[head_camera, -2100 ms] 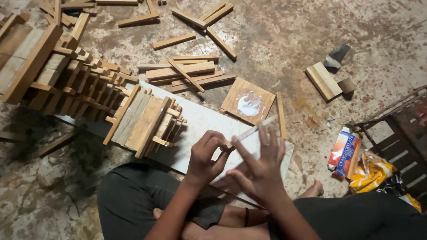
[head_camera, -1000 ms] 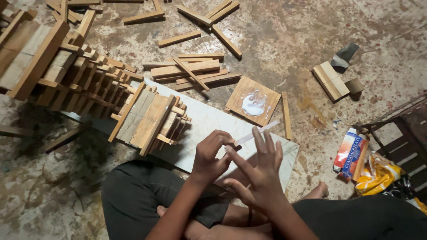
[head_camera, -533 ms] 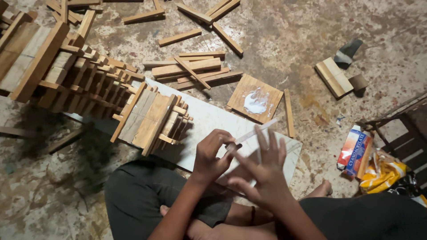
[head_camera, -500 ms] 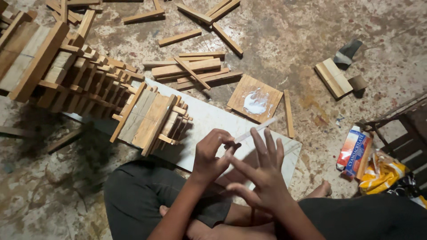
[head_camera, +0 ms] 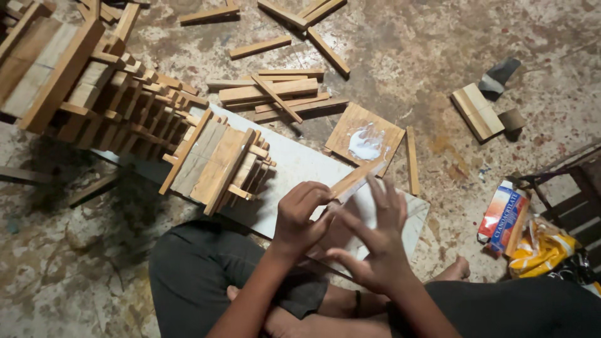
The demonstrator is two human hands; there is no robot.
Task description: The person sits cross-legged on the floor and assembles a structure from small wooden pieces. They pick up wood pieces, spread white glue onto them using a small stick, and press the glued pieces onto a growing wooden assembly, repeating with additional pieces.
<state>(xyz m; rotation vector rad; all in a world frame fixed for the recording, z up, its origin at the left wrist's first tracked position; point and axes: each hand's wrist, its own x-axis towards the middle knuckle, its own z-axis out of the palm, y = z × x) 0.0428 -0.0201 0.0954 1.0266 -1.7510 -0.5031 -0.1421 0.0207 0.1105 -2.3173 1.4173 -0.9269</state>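
My left hand pinches the lower end of a thin wooden strip smeared with white glue. My right hand is beside it with fingers spread, its fingertips on or just at the strip. Both hands hover over a white board that lies on the floor in front of my crossed legs. Just beyond the strip sits a square wooden piece carrying a blob of white glue.
A long model built of wooden slats runs from the upper left onto the board. Loose slats lie on the stained floor. A wooden block, a carton, a yellow bag and a dark frame stand at right.
My right hand's fingers have shifted along the strip while my left hand keeps hold of it. The view has drifted slightly.
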